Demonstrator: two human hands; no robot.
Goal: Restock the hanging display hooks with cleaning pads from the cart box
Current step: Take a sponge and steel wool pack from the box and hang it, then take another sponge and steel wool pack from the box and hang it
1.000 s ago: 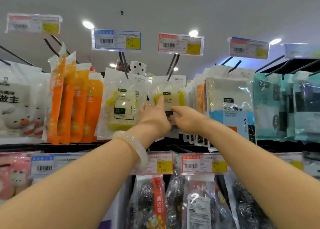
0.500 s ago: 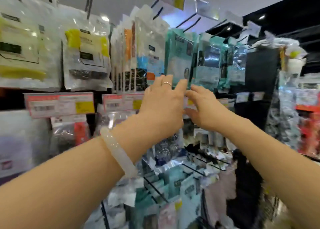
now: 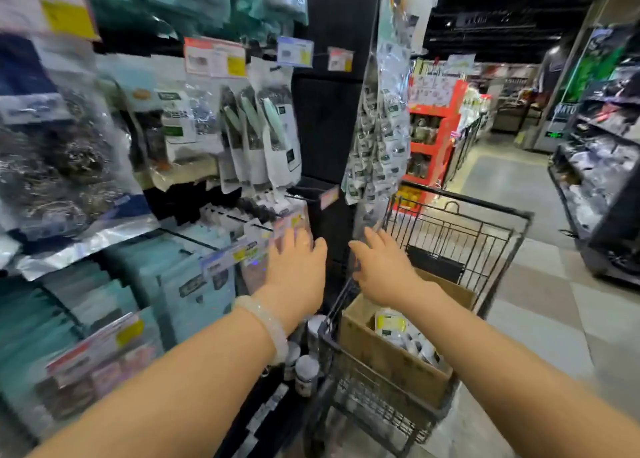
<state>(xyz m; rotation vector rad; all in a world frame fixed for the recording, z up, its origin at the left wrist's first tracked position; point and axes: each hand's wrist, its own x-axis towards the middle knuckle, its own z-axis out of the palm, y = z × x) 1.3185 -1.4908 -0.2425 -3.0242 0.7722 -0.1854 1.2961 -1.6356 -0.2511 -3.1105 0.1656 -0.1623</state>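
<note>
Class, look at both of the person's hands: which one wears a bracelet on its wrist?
The left hand: a pale bracelet circles its wrist. The right hand, stretched above the cardboard box, has a bare wrist.

We're seeing bright overhead store light, heavy motion blur at nine o'clock, wide-angle bending at the edges.

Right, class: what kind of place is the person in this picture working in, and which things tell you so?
Most likely a supermarket aisle: packaged goods on display hooks with price tags, and a wire shopping cart.
</note>
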